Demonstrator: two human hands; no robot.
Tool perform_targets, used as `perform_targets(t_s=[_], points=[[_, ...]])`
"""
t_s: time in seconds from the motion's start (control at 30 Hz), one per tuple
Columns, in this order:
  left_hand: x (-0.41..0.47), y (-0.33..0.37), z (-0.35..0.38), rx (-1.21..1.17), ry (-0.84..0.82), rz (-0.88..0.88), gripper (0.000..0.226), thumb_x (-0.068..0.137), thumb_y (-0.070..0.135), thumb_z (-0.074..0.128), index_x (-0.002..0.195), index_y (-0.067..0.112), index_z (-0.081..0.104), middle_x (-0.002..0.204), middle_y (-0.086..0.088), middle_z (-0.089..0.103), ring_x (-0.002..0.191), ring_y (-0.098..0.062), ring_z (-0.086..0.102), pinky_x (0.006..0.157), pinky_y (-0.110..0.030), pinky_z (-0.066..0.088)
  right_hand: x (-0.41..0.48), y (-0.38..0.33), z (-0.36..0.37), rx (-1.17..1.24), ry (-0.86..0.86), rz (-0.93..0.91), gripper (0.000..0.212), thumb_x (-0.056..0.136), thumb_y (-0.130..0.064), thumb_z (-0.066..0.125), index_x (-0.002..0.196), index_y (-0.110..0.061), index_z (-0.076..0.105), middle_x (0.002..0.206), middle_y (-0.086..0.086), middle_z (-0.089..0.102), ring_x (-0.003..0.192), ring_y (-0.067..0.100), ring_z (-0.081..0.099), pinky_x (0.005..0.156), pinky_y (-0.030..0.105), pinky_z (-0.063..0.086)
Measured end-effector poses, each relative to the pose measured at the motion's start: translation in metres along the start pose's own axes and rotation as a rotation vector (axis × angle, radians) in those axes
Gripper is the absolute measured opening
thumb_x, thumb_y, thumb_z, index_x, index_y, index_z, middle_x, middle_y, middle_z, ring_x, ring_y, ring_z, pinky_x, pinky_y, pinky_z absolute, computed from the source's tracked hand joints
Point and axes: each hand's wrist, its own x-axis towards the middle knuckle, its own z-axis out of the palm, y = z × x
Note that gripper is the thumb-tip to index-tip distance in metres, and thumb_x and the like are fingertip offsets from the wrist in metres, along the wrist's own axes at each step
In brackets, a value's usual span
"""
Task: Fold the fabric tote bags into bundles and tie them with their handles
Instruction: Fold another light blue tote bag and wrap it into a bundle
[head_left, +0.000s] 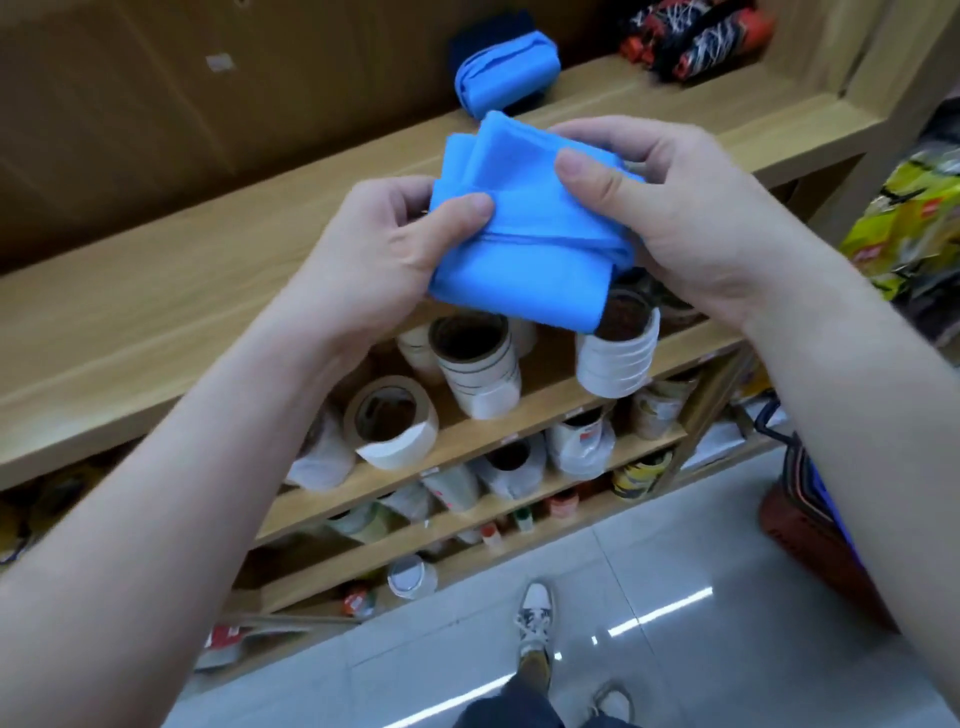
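left hand (384, 244): thumb pinches tote bag (519, 260) | right hand (675, 208): same, fingers apparently curled behind

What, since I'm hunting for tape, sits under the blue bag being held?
Below the blue bag, on a wooden shelf, stand stacks of tape rolls. The bag's lower edge covers part of the right stack; the shelf further back is hidden.

Wooden shelves (156, 312) over glossy pale tiled floor (675, 551)

Two hands (384, 254), two bags (524, 244) (one a bundle (506, 67)).
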Motion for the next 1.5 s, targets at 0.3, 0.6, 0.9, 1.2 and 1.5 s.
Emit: perform_targets(t_s=[0.3,0.6,0.9,1.2,1.5], points=[[0.088,-0.002,-0.006,-0.081,0.111,-0.319,0.024,0.093,0.035,0.064,0.097,0.011,0.066,0.085,-0.001,0.070,0.066,-0.006,0.067,0.051,-0.017,0.051,0.071,-0.007,-0.023,-0.555,0.107,0.178,0.071,0.081,-0.043,0.076,0.143,-0.034,0.042,0.118,-0.007,0.063,0.103,0.009,0.063,0.090,0.031,0.050],[0.144,-0.009,-0.026,0.335,-0.030,-0.269,0.025,0.088,0.046,0.064,0.094,0.022,0.062,0.071,0.004,0.062,0.054,-0.010,0.055,0.048,-0.022,0.042,0.095,0.017,-0.033,-0.747,0.210,0.101,0.046,0.089,-0.038,0.068,0.133,-0.031,0.054,0.101,-0.007,0.066,0.093,0.007,0.060,0.089,0.029,0.046],[0.175,-0.014,-0.027,0.113,0.077,-0.228,0.034,0.087,0.052,0.065,0.103,0.023,0.071,0.097,-0.001,0.071,0.072,-0.015,0.065,0.059,-0.022,0.053,0.100,0.024,-0.049,-0.669,0.223,0.068,0.048,0.084,-0.038,0.073,0.130,-0.032,0.057,0.100,-0.013,0.067,0.090,0.003,0.060,0.078,0.015,0.044],[0.181,-0.024,-0.058,0.181,0.259,-0.150,0.016,0.085,0.017,0.063,0.073,0.022,0.072,0.073,0.005,0.068,0.062,-0.006,0.058,0.054,-0.020,0.047,0.109,0.024,-0.047,-0.803,0.087,0.003,0.062,0.090,-0.035,0.065,0.145,-0.042,0.037,0.124,-0.007,0.056,0.101,0.006,0.056,0.087,0.023,0.041],[0.188,-0.042,-0.081,0.247,0.440,-0.110,0.023,0.089,0.021,0.061,0.110,0.019,0.067,0.090,0.005,0.068,0.082,-0.010,0.066,0.075,-0.032,0.057,0.188,0.026,-0.026,-0.959,0.049,0.143,0.054,0.095,-0.041,0.058,0.142,-0.055,0.035,0.163,0.007,0.014,0.146,0.029,0.024,0.116,0.037,0.025]])
